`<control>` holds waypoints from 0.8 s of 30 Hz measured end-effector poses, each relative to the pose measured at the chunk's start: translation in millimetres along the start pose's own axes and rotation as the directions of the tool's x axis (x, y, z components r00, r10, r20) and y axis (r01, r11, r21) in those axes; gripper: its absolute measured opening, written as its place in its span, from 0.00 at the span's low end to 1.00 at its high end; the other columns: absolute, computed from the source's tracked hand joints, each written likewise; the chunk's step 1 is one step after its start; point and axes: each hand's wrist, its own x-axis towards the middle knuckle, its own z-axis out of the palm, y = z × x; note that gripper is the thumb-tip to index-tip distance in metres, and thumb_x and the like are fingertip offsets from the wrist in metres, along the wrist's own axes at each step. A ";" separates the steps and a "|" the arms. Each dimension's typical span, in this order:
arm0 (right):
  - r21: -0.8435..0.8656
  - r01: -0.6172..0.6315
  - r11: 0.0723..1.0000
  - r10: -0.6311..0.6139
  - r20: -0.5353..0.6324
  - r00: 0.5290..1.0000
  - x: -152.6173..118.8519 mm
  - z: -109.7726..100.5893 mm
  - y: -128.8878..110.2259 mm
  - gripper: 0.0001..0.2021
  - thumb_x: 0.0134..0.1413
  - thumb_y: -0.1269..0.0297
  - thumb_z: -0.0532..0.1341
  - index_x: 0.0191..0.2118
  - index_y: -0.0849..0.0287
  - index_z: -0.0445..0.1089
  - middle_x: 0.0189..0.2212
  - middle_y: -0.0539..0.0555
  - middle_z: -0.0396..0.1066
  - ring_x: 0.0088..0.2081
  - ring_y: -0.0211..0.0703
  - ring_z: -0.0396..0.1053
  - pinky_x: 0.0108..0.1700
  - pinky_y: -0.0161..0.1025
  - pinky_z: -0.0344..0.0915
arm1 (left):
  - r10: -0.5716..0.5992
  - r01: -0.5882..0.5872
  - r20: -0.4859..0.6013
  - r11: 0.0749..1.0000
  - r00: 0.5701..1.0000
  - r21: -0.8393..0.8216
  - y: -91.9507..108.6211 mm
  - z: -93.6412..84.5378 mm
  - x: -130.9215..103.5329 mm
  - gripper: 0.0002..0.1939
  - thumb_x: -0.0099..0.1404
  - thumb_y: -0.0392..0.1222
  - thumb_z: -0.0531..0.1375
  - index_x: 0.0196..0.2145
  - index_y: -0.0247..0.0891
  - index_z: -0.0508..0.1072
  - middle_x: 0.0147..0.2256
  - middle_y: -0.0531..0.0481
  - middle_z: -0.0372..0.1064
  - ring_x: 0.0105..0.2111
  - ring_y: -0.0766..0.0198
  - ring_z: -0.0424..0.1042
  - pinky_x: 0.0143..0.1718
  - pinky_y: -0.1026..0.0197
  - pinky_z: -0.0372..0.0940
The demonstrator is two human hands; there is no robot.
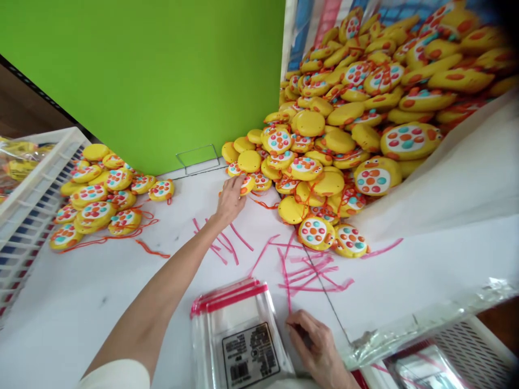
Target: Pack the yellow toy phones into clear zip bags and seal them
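Note:
My left hand [232, 199] reaches forward to the edge of the large pile of yellow toys [310, 123], its fingers closed round one yellow toy [246, 185] with a white, dotted face. Close to my body, my right hand [311, 340] is curled, thumb and forefinger pressed together at the lower end of a pink strip [288, 294]. To its left lies a stack of clear plastic bags [243, 335] with red top edges and a black printed label. Loose pink strips [312, 273] are scattered beyond the bags.
A smaller group of yellow toys [95, 210] with orange cords lies at the left, beside a white basket [24, 189]. A green panel [162, 81] stands behind the white table [154, 302]. Another white crate [466, 346] is at the lower right.

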 end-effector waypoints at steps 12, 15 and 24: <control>0.242 0.036 0.970 0.001 -0.151 0.989 63.6 -14.9 -52.2 0.10 0.58 0.61 0.58 0.45 0.54 0.66 0.41 0.55 0.68 0.41 0.42 0.67 0.38 0.35 0.67 | -0.455 0.489 0.382 0.143 0.805 -0.860 55.5 -60.8 -168.6 0.21 0.52 0.39 0.66 0.44 0.36 0.69 0.40 0.47 0.72 0.38 0.59 0.72 0.38 0.59 0.69; 0.266 0.094 0.959 -0.096 -0.004 0.995 78.8 -11.8 -74.6 0.25 0.53 0.58 0.63 0.57 0.52 0.58 0.53 0.58 0.62 0.50 0.46 0.63 0.40 0.36 0.69 | -0.393 0.497 0.416 0.129 0.820 -0.858 70.9 -68.9 -195.4 0.21 0.52 0.36 0.67 0.44 0.38 0.69 0.40 0.49 0.72 0.40 0.61 0.72 0.42 0.61 0.67; 0.259 0.075 0.963 -0.090 0.046 0.995 52.3 -2.2 -83.4 0.16 0.57 0.60 0.58 0.50 0.55 0.59 0.44 0.56 0.65 0.41 0.42 0.67 0.35 0.34 0.70 | -0.419 0.648 0.526 0.233 0.740 -0.726 90.3 -80.8 -255.8 0.18 0.56 0.42 0.63 0.46 0.39 0.71 0.26 0.52 0.70 0.23 0.66 0.67 0.25 0.66 0.62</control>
